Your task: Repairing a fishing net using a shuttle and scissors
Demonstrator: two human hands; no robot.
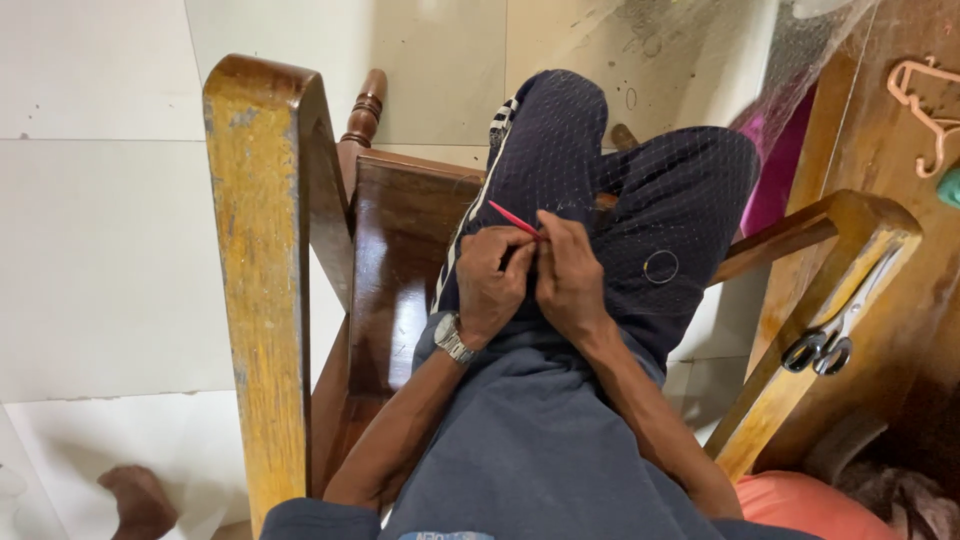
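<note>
**Two hands work a thin net with a red needle over a raised knee**

The person sits in a dark varnished wooden chair (395, 250), legs in dark navy trousers with a white side stripe (560, 150) drawn up in front. A fine, almost transparent mesh net (690, 190) lies draped over the knees and runs up toward the top right of the view.

The left hand (490, 290), a silver metal wristwatch (452, 338) on its wrist, is curled closed, its fingers pinched on the slim red plastic netting needle (515, 219), which pokes out up and to the left of the knuckles. The right hand (570, 280) sits just beside it, touching it, fingers bent and pressed together on the net at the point where the needle meets the mesh; what exactly lies between those fingertips is too small to tell.

A small metal ring (660, 266) rests on the right thigh, near the right hand. On the worn yellowish wooden armrest at the right (850, 225) lies a pair of black-handled scissors (820, 350), well apart from both hands. A pale pink plastic hanger (925, 110) lies on the brown wooden surface at the far right. The floor is of large white tiles (100, 250).
</note>
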